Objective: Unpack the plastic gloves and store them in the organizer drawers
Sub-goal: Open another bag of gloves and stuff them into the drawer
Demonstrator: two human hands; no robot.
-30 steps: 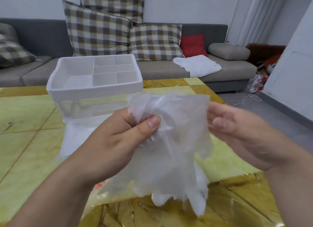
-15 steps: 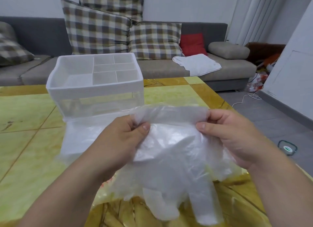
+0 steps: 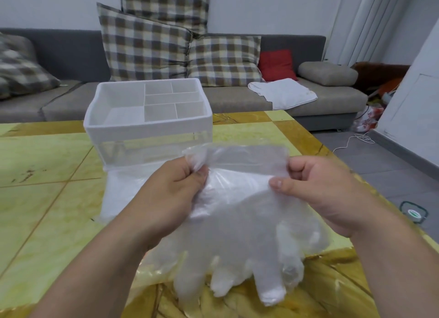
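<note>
A: Head view, hands first. What are they doing?

B: L hand (image 3: 175, 194) and R hand (image 3: 318, 189) are both up front, above the near part of the table (image 3: 42, 199). Each grips the stack of plastic gloves (image 3: 237, 222) at its cuff end. L thumb + curled fingers bunch the top-left corner. R thumb lies across the front near the top-right corner, fingers curled behind.

A: And the gloves themselves?

B: Held btwn the two hands, cuff edge stretched roughly level, glove fingers hanging down toward the person. Translucent, several layers, can't count them. Can't tell if the tips touch the table.

A: Organizer?

B: White organizer (image 3: 147, 127) sits on the table just beyond the hands, left of centre. Its open top tray is split into compartments: one big on the left, smaller ones on the right. Below that is a clear drawer front (image 3: 152, 149); can't tell if it's fully pushed in. Thin translucent plastic (image 3: 118, 191) lies flat at the organizer's base, partly behind the L hand. Bag or more gloves, can't tell.

A: Bkgd?

B: Grey sofa (image 3: 225, 101) behind the table w/ checked cushions (image 3: 145, 47), a red cushion (image 3: 276, 63) and a white cloth (image 3: 282, 93) on the seat. On the floor at right: a white cable (image 3: 351, 142) and a small green-and-white gadget (image 3: 414, 213), too small to ID.
</note>
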